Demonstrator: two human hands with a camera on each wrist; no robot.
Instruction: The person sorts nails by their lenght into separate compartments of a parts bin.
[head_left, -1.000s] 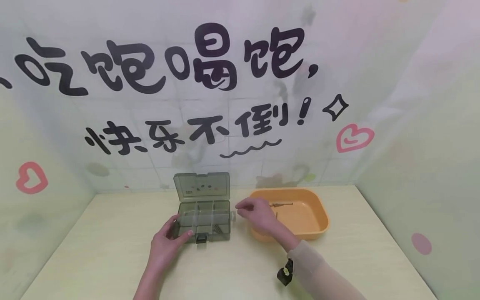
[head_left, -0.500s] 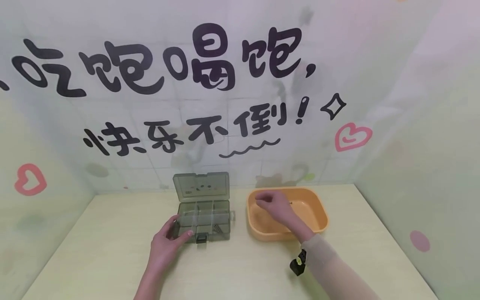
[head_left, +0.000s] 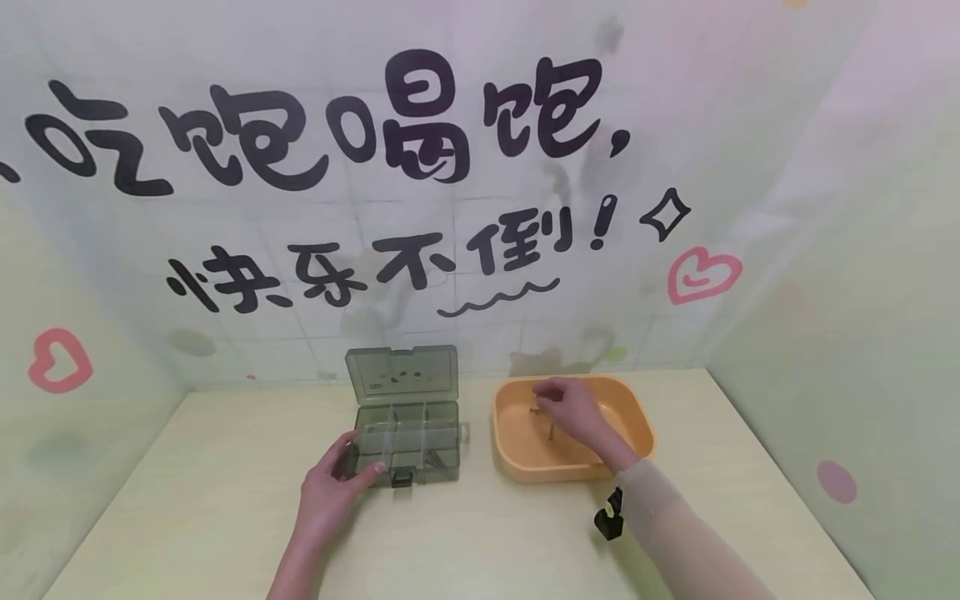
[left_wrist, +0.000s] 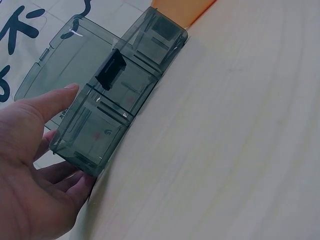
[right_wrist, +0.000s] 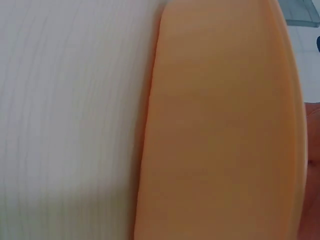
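My left hand (head_left: pixel 330 483) grips the left front corner of a smoky grey plastic compartment box (head_left: pixel 407 437), thumb on the front and fingers along its side. In the left wrist view, the box (left_wrist: pixel 107 95) stands with its lid (left_wrist: pixel 70 55) raised. Several thin dark metal pieces, like screws or nails (head_left: pixel 435 458), lie in the front right compartment. My right hand (head_left: pixel 573 412) is over the orange tray (head_left: pixel 517 467), its fingertips beside a small nail- or screw-like piece (head_left: pixel 535 409). Whether they pinch it cannot be told. Another such piece (head_left: pixel 551 431) shows below the hand.
The pale wooden table (head_left: pixel 480 542) extends in front of the box and tray. A printed wall sheet (head_left: pixel 465 333) stands right behind them, with side walls left and right. A black device (head_left: pixel 610 517) is strapped to my right wrist.
My right hand has moved right, away from the box's right side, to over the tray, and then slightly further right there. The left hand and box have stayed in place.
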